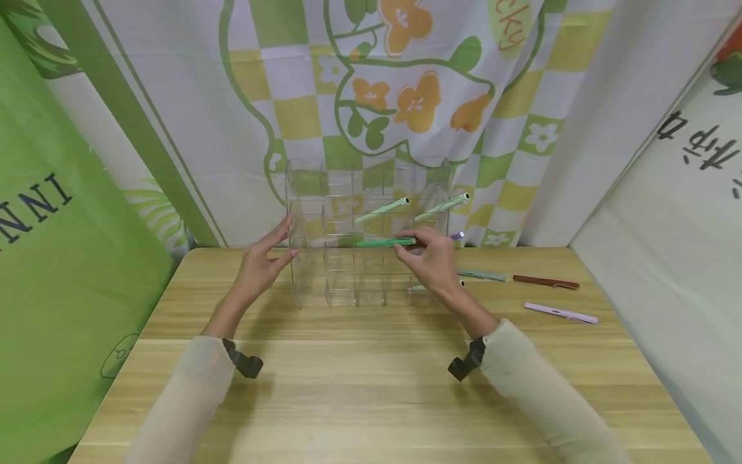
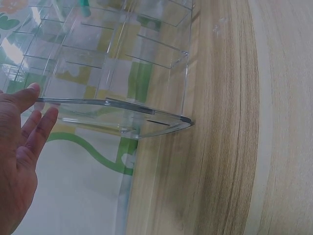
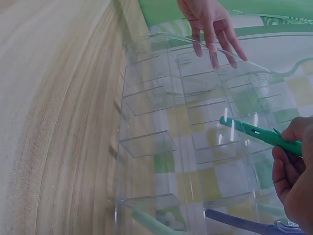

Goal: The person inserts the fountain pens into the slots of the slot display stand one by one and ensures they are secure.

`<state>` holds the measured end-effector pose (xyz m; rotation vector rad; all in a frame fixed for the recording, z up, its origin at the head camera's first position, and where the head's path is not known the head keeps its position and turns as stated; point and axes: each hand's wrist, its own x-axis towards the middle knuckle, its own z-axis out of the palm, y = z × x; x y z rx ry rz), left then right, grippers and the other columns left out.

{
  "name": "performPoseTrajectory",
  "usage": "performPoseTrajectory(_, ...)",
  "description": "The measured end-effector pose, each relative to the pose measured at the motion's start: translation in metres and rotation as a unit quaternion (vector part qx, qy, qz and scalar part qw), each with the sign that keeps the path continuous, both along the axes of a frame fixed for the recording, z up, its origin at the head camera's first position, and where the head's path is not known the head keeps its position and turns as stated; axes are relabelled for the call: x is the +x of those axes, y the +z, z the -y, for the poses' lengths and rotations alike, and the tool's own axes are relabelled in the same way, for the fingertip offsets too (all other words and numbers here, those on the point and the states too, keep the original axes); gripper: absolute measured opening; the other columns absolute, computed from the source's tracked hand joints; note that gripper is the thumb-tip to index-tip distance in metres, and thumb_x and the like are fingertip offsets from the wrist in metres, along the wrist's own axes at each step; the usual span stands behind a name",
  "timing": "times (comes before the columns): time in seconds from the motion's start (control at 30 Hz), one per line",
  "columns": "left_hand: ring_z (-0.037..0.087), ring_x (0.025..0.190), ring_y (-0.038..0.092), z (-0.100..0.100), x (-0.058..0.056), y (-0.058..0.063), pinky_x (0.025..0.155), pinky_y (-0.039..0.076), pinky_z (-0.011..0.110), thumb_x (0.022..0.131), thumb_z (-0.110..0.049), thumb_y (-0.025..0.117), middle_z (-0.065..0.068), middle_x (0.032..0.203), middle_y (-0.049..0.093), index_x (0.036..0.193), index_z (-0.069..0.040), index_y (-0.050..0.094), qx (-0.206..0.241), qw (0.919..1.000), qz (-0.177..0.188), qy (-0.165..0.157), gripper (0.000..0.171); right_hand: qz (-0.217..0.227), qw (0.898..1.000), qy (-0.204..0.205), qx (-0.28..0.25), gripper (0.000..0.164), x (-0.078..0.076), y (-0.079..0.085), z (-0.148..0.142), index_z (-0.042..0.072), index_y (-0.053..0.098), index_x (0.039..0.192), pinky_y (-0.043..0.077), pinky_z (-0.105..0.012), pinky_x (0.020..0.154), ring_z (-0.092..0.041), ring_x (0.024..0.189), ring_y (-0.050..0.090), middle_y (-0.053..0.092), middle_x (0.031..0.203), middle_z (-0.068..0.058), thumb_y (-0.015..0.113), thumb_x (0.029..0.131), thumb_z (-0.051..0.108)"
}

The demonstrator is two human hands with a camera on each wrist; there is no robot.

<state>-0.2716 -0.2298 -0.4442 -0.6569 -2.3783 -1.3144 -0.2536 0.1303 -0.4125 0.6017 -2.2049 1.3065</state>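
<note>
A clear acrylic rack [image 1: 294, 283] with rows of small compartments stands on the table, close to the curtain. My left hand [image 1: 257, 265] holds its left side panel, the thumb on one face and fingers on the other in the left wrist view. Between thumb and fingers of my right hand [image 1: 433, 259] is a green pen [image 3: 254, 131], its far end at a middle compartment of the rack. Two pale green pens slant out of higher compartments, one near the centre [image 1: 385, 209] and one at the right [image 1: 445, 205]. A dark purple-blue pen [image 3: 239, 222] sits in a compartment near my right hand.
Right of the rack, a grey-green pen [image 1: 484, 275], a reddish-brown pen [image 1: 545, 281] and a lilac pen [image 1: 561, 313] lie on the wooden table [image 1: 359, 386]. Another pale green pen [image 3: 151, 223] is in the lowest row. A patterned curtain [image 1: 301, 77] hangs behind.
</note>
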Motion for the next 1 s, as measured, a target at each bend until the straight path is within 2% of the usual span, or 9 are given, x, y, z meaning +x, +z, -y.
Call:
performPoseTrajectory(0.5, 0.049, 0.135, 0.057, 0.0, 0.001, 0.001, 0.088, 0.065, 0.042, 0.096, 0.002, 0.075, 0.013, 0.166, 0.041, 0.16, -0.006, 0.045, -0.005, 1.0, 0.005, 0.0, 0.07, -0.022, 0.999, -0.018, 0.035, 0.018, -0.009, -0.005, 0.011, -0.004, 0.08, 0.103, 0.07, -0.043, 0.068, -0.03, 0.077, 0.079, 0.079, 0.092, -0.017, 0.085, 0.086, -0.001)
performPoseTrajectory(0.67, 0.049, 0.135, 0.058, -0.001, 0.001, 0.001, 0.087, 0.065, 0.043, 0.096, 0.003, 0.075, 0.013, 0.166, 0.04, 0.159, -0.003, 0.045, -0.007, 1.0, 0.003, 0.0, 0.07, -0.016, 0.999, -0.019, 0.041, 0.018, -0.01, -0.007, 0.012, -0.003, 0.08, 0.104, 0.07, -0.042, 0.069, -0.029, 0.077, 0.079, 0.08, 0.092, -0.015, 0.084, 0.088, 0.001)
performPoseTrajectory(0.77, 0.049, 0.134, 0.058, -0.001, 0.002, 0.001, 0.087, 0.065, 0.043, 0.096, 0.003, 0.075, 0.014, 0.166, 0.041, 0.16, -0.004, 0.045, -0.009, 1.0, 0.002, 0.0, 0.071, -0.009, 0.999, -0.018, 0.042, 0.017, -0.011, -0.008, 0.012, -0.002, 0.08, 0.105, 0.07, -0.045, 0.071, -0.029, 0.077, 0.079, 0.08, 0.092, -0.016, 0.084, 0.088, 0.002)
performPoseTrajectory(1.0, 0.049, 0.133, 0.059, -0.001, 0.001, 0.001, 0.086, 0.065, 0.039, 0.095, 0.005, 0.075, 0.013, 0.166, 0.041, 0.158, -0.003, 0.045, -0.003, 1.0, -0.002, -0.002, 0.07, 0.005, 0.998, -0.032, 0.053, 0.019, -0.012, -0.007, 0.013, -0.001, 0.08, 0.105, 0.069, -0.045, 0.072, -0.03, 0.079, 0.079, 0.08, 0.092, -0.015, 0.085, 0.088, 0.005)
